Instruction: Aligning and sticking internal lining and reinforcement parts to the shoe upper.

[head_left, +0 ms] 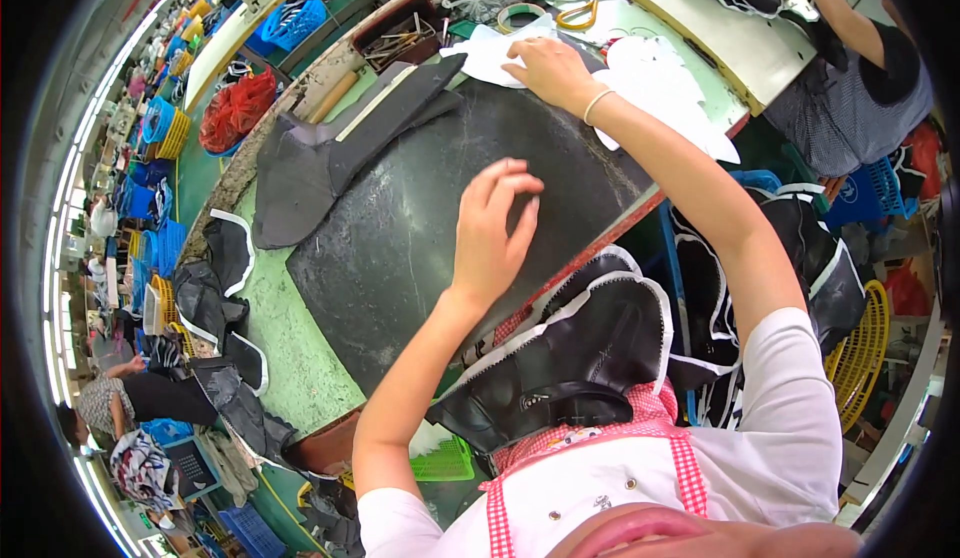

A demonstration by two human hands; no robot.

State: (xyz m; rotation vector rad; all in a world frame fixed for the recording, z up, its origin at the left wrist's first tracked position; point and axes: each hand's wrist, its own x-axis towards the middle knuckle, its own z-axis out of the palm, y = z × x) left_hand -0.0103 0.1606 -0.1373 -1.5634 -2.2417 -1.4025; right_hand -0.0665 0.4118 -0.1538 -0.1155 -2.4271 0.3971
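My right hand (556, 75) reaches across the bench and rests its fingers, slightly bent and apart, on white cut pieces (497, 55). Over a large black mat (400, 228) hovers my left hand (492, 228), its fingers curled loosely, thumb apart, nothing between them. Dark grey cut pieces (310, 180) lie overlapped on the mat's far left part, with a pale strip on top. Across my lap sits a black leather-like piece (570, 358) with white edging; neither hand touches it.
A brown tray of tools (400, 33), a tape roll (522, 18) and yellow-handled scissors (577, 16) occupy the far edge. Black white-edged pieces (232, 253) hang at the left edge. At right are a yellow basket (862, 353) and another person (850, 98).
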